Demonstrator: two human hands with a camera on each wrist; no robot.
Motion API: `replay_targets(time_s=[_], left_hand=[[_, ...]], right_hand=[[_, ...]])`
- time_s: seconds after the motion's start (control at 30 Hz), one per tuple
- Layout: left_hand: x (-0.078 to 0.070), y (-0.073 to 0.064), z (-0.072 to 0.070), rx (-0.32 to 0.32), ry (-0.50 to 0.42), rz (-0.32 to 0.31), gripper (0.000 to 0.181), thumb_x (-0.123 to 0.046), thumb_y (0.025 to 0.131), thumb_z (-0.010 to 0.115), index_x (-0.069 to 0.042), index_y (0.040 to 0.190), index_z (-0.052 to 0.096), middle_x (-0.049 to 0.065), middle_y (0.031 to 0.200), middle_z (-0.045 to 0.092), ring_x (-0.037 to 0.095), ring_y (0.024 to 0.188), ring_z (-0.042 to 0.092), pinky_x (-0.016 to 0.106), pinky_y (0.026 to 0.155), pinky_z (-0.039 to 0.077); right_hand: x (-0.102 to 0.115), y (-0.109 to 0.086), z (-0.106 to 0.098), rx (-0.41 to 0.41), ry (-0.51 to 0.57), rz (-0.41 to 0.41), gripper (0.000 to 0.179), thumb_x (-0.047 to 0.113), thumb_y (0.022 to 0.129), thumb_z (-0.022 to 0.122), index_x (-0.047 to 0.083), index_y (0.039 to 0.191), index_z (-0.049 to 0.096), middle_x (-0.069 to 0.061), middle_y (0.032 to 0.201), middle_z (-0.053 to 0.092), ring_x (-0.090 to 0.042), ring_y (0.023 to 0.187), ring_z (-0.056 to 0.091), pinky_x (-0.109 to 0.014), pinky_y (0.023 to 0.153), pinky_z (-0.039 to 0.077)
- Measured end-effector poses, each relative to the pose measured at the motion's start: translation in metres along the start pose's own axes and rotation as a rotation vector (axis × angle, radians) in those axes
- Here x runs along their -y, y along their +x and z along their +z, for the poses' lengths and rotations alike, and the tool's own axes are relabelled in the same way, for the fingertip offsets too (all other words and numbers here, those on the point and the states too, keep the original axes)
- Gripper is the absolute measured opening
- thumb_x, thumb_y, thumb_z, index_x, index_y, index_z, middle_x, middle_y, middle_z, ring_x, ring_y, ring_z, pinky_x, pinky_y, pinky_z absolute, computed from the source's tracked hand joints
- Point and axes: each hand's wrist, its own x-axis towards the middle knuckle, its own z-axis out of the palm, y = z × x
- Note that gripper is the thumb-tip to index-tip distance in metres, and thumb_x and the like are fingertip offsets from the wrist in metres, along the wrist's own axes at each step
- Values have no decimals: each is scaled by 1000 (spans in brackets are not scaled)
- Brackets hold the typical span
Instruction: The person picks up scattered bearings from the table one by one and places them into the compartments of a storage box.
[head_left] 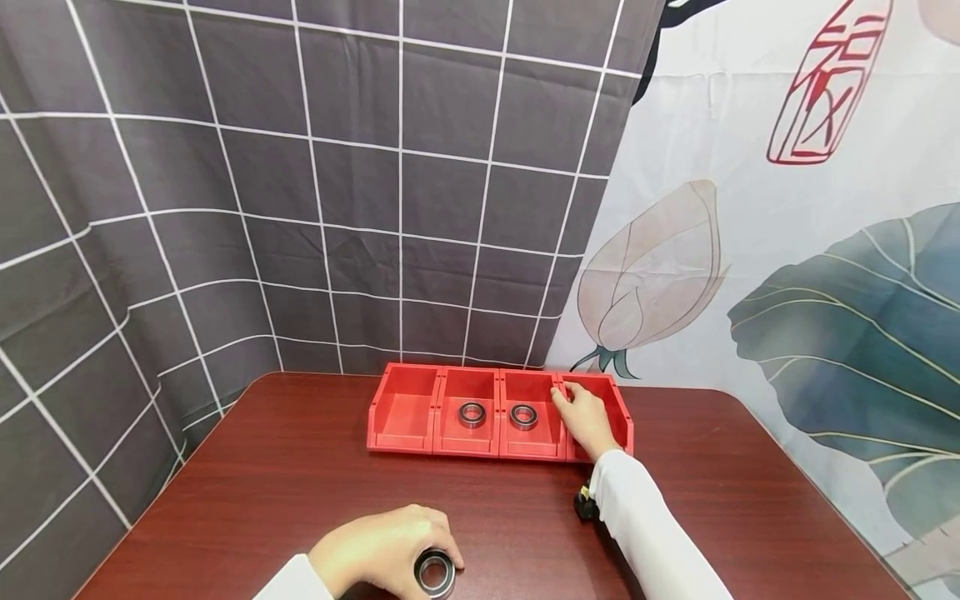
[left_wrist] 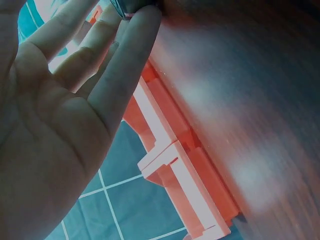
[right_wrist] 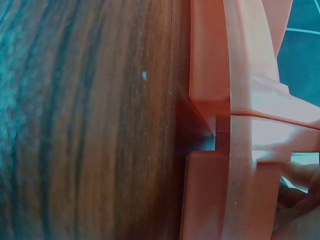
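Low over the table's front, my left hand pinches a ball bearing, a metal ring with a dark band. In the left wrist view the bearing shows at the fingertips along the top edge. My right hand reaches into the rightmost compartment of the red bin row, fingertips by the divider on its left. In the right wrist view its curled fingers are partly behind the bin wall; I cannot tell whether they hold anything. One bearing lies in the second compartment, another in the third.
The bins stand near the back edge of the brown wooden table. Behind it hang a dark grid-patterned curtain and a white cloth with flower prints. A black wrist device sits beneath the right sleeve.
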Motion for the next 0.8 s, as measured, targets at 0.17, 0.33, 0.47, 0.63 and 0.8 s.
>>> replay_targets(time_s=[0.17,0.33,0.47,0.63,0.8], left_hand=[[-1,1,-1,7,-3,-2,31,-32,75,81,-23,104,74,-18,95,63,-8,87,54,1,77,36],[-1,1,-1,17,-7,-21,32,-30,74,80,-23,104,74,-18,94,62,-8,85,53,0,76,36],[0,0,-1,-10,13,-32,35,-27,71,81,-25,105,73,-17,93,61,-7,84,52,2,75,36],[2,-1,-4,-67,58,-57,44,-24,64,81,-27,107,72,-17,94,60,-4,87,51,5,78,36],[4,0,-8,-105,58,-88,47,-22,66,79,-24,112,71,-15,100,60,0,94,52,7,82,39]], right_hand=[[0,-1,0,8,7,7,57,42,98,50,3,140,47,-22,130,56,-34,107,57,-54,96,47],[0,-1,-1,5,10,10,56,41,98,50,4,140,47,-21,131,56,-34,108,57,-54,96,46],[2,-1,-1,1,2,8,56,41,97,50,4,140,48,-22,130,57,-34,106,57,-53,96,47],[3,-1,-1,-1,-3,12,56,40,97,51,4,140,48,-22,130,57,-34,106,58,-54,95,47],[4,-2,-1,-4,-1,16,55,39,97,51,4,140,48,-21,130,57,-34,107,58,-54,95,47]])
